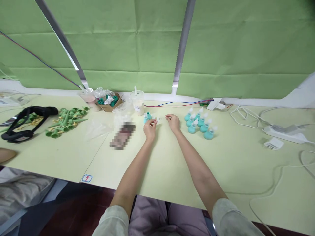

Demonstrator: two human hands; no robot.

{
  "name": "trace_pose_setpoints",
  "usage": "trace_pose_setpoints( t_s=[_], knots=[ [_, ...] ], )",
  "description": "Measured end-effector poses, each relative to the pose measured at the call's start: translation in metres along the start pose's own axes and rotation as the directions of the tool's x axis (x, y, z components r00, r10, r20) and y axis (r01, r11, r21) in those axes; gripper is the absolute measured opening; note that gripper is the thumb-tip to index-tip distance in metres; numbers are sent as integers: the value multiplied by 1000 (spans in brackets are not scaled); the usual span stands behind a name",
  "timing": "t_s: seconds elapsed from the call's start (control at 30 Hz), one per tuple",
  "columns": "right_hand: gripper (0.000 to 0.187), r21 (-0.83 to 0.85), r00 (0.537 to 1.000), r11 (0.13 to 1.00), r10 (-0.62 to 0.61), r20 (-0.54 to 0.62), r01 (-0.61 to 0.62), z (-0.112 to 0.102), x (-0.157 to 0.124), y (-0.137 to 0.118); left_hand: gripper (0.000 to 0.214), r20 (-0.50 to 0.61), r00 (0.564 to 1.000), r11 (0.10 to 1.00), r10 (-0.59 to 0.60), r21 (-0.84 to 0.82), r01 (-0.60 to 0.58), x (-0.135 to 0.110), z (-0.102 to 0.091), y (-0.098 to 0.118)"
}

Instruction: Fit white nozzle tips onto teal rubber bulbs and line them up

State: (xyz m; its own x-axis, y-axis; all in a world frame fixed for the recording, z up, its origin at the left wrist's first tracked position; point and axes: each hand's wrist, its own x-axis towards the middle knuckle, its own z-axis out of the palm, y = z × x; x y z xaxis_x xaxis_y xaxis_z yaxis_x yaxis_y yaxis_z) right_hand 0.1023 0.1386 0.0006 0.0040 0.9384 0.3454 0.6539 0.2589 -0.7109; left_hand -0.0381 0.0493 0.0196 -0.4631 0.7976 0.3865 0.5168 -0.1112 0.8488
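My left hand (149,129) is closed in a pinch on a small whitish translucent piece (158,120), too small to make out fully. Just behind those fingers stands a teal bulb-shaped bottle (148,115) with no white tip showing on it. A short way to the right, my right hand (173,123) has its thumb and fingertips pressed together above the table; whatever is between them is too small to name. Beyond that hand, several teal bulb bottles (191,128) with pointed whitish tips stand grouped on the table.
Left lie a phone-shaped pixelated item (123,136), plastic bags (98,128), green tubular parts (65,121) and a black headset-like frame (27,126). Lidded cups (138,106) and a cardboard box (109,106) line the back. A power strip (284,133) and cables lie right.
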Motion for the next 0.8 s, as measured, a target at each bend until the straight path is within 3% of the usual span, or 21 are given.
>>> trace_pose_setpoints(
  t_s=[0.13, 0.27, 0.57, 0.8],
  knots=[
    [17, -34, 996, 995, -89, 0, 89, 0, -5, -7, 6, -1, 1000, 1000, 6, 27, -5, 0, -1, 1],
    [17, -43, 978, 980, -190, 85, 194, -1, -10, -15, 7, 10, 1000, 1000, 7, 22, -7, 0, 0, 0],
    [18, -83, 956, 963, -241, 165, 257, -2, -11, -18, 7, 45, 999, 998, 4, 67, -8, -1, 3, -1],
    [22, -42, 933, 932, -359, 28, 360, -10, -24, -25, 6, 38, 999, 995, 31, 89, -34, -1, 5, -3]
  ],
)
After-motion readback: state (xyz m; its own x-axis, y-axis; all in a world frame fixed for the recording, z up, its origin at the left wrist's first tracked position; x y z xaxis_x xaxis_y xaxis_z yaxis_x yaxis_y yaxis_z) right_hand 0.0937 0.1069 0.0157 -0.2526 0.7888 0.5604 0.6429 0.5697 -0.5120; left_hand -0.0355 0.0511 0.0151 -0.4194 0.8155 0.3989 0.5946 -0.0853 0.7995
